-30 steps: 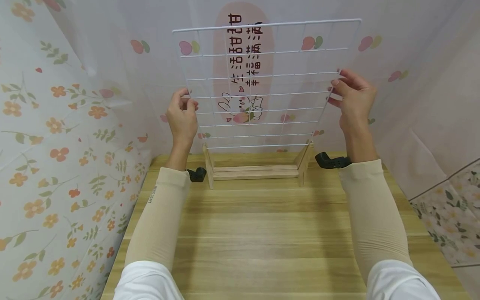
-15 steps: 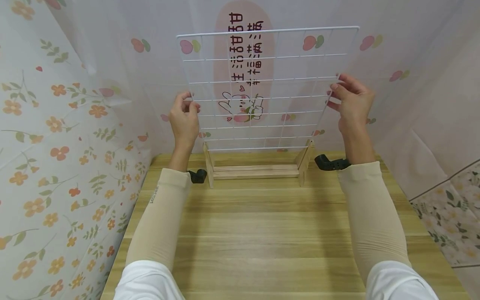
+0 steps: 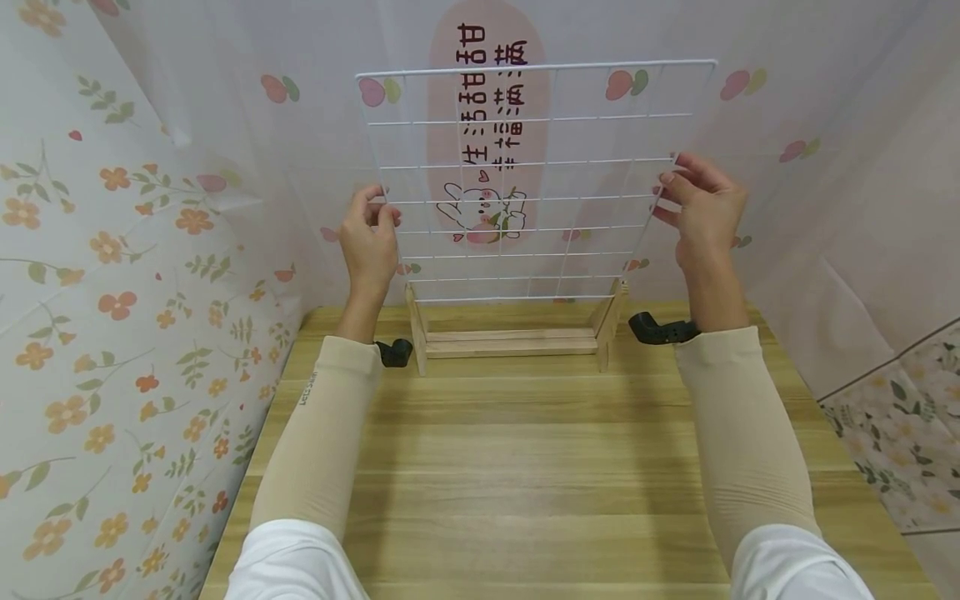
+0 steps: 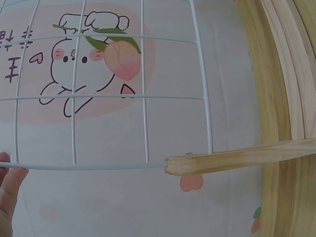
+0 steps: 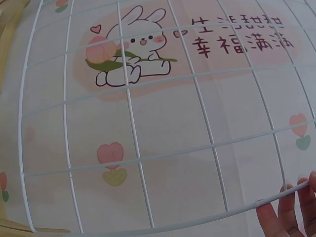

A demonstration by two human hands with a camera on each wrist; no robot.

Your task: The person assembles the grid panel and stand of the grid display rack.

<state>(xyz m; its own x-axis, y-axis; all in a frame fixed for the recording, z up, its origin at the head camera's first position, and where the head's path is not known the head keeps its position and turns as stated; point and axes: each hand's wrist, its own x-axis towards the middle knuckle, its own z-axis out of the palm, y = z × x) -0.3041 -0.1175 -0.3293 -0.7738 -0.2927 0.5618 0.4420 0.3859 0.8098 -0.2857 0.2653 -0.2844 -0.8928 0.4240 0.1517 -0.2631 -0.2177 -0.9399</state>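
A white wire grid panel [image 3: 536,69] stands over a small wooden stand [image 3: 512,343] at the back of the table. My left hand [image 3: 369,237] pinches the panel's left edge wire about midway up. On the opposite edge, my right hand [image 3: 708,208] grips the wire between thumb and fingers, slightly higher. In the left wrist view, the edge wire meets the notched tip of a wooden upright [image 4: 222,162], and my left fingertips [image 4: 11,190] show at the frame's edge. The right wrist view has the panel's lower corner right at the other upright [image 5: 44,229].
Behind the panel hangs a pale cloth [image 3: 300,142] printed with a rabbit, characters and fruit. A flowered cloth [image 3: 112,275] borders the left side. The wood-grain table [image 3: 510,483] spreads in front of the stand. Black wrist mounts [image 3: 660,327] jut inward from both sleeves.
The panel has come down a little, its top bar lower against the backdrop. Both hands moved slightly down with it, keeping their hold. The stand stayed put.
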